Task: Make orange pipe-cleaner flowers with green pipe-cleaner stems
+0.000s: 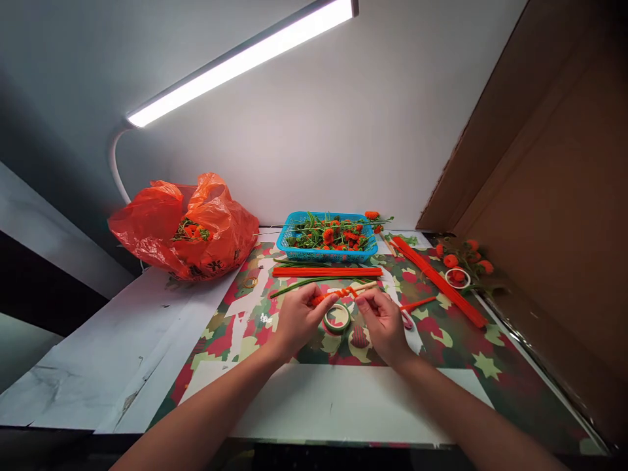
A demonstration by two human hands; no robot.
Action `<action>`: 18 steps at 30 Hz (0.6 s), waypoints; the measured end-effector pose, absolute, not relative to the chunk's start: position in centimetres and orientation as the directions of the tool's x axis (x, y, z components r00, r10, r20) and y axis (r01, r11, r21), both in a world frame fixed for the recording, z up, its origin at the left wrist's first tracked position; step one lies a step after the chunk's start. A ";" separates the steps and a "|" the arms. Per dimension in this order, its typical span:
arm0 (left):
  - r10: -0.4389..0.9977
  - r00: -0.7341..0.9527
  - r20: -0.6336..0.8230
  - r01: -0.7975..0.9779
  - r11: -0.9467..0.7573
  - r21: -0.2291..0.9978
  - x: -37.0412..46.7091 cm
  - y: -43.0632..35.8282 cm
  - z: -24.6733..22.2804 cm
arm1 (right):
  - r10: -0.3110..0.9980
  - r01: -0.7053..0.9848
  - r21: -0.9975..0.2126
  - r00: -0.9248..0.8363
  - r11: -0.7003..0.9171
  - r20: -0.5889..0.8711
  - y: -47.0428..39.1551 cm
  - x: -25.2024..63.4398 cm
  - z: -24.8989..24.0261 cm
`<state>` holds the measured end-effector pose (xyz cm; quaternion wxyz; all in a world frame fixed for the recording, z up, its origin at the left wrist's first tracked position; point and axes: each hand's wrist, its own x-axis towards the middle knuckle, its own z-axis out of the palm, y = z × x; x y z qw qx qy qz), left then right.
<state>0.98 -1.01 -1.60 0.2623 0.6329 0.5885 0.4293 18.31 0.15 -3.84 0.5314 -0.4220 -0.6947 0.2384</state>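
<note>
Between my hands, an orange pipe cleaner [345,292] is coiled around a thin wooden stick [366,286]. My left hand [300,318] is closed on the coiled part of it, thumb on top. My right hand [385,325] pinches the orange pipe cleaner beside the coil, just below the stick. Under the stick lies a roll of green tape [337,331]. A bundle of orange pipe cleaners [326,272] rests behind my hands, with green pipe cleaners [294,286] around it. Pink scissor handles [407,320] show partly beside my right hand.
A blue basket [324,256] of orange flowers with green stems stands at the back. An orange plastic bag [230,226] is at left, under a lit lamp [245,62]. More orange pipe cleaners [441,281], a white ring [466,281] and cardboard [534,150] are at right.
</note>
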 end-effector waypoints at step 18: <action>0.943 0.269 0.195 0.753 -0.332 0.569 -0.9 0.1 -1.1 | 0.729 0.595 -0.432 -0.467 0.678 0.500 1.8 20.9 -1.6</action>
